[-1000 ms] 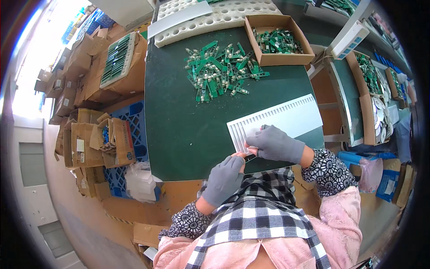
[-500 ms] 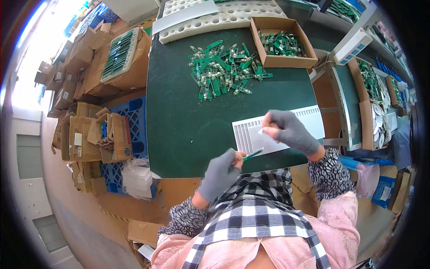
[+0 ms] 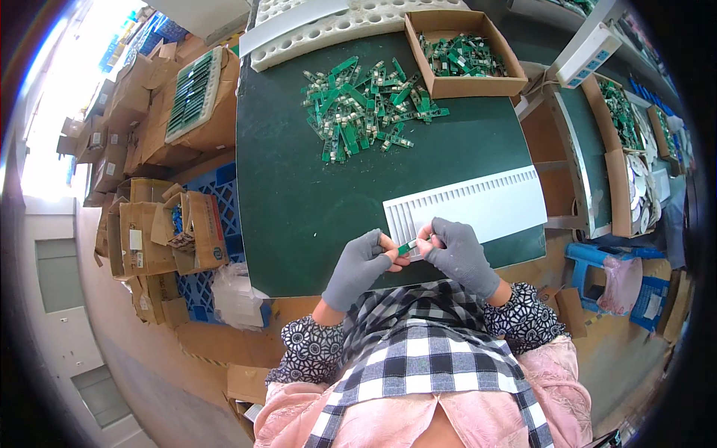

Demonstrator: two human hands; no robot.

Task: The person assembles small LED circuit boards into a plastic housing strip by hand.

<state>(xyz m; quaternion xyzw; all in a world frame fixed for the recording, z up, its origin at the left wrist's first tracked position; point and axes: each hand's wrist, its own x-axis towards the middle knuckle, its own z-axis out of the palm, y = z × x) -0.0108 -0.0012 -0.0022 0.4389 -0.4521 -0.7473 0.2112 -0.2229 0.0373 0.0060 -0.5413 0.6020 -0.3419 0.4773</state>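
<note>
Pinched in the fingertips of my left hand [image 3: 362,265] is a small green circuit board [image 3: 405,248], held over the near left corner of a white slotted sheet [image 3: 478,209]. My right hand [image 3: 459,257] is closed in a pinch at the board's right end, where a bit of white shows by the fingertips; whether that white is a separate piece I cannot tell. Both hands wear grey fingerless gloves. Farther back on the dark green table lies a loose heap of similar green boards [image 3: 351,112].
An open cardboard box [image 3: 478,88] of green boards stands behind the heap's right side. White foam trays with holes [image 3: 314,43] lie along the far edge. Cartons [image 3: 149,246] and a blue pallet [image 3: 228,187] are on the left; a blue stool [image 3: 586,261] stands at right.
My right hand has come left and nearer, off the sheet's middle, to meet the board. A small white piece showed at its fingertips before. My left hand still holds the board.
</note>
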